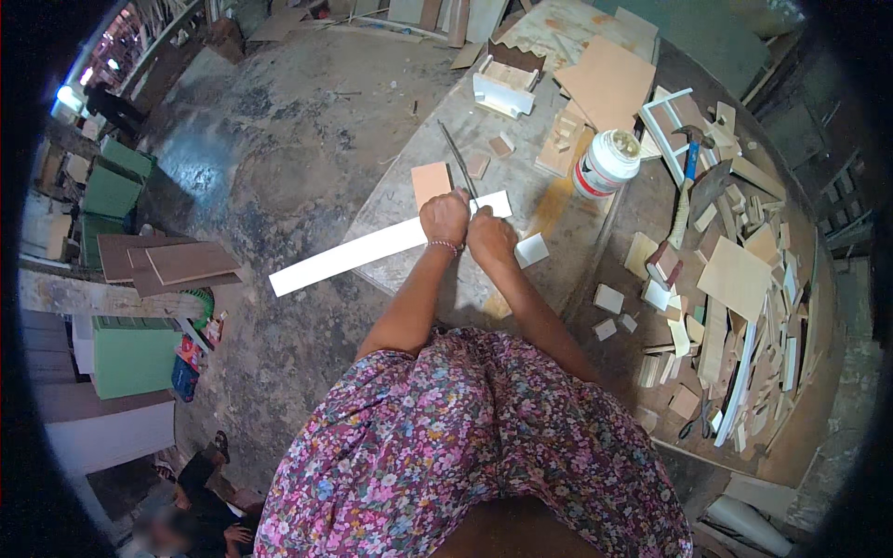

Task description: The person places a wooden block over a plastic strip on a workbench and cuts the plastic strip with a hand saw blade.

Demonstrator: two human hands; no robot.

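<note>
A long white strip of board [349,251] lies slantwise across the table edge, its left part jutting out over the floor. My left hand [446,219], with a beaded bracelet at the wrist, is closed over the strip and presses it down. Close beside it, my right hand [491,237] is closed round the near end of a thin dark saw-like blade [454,149]. The blade crosses the strip near its right end and points away from me. A tan wooden block [430,182] lies just beyond my left hand. A small white piece [531,250] sits right of my right hand.
An open white tub [606,165] stands to the right, with a blue-handled hammer [690,158] beyond it. Wood offcuts [735,279] cover the right side. A small white wooden box [503,88] is at the far side. Another person [200,502] sits low at the left.
</note>
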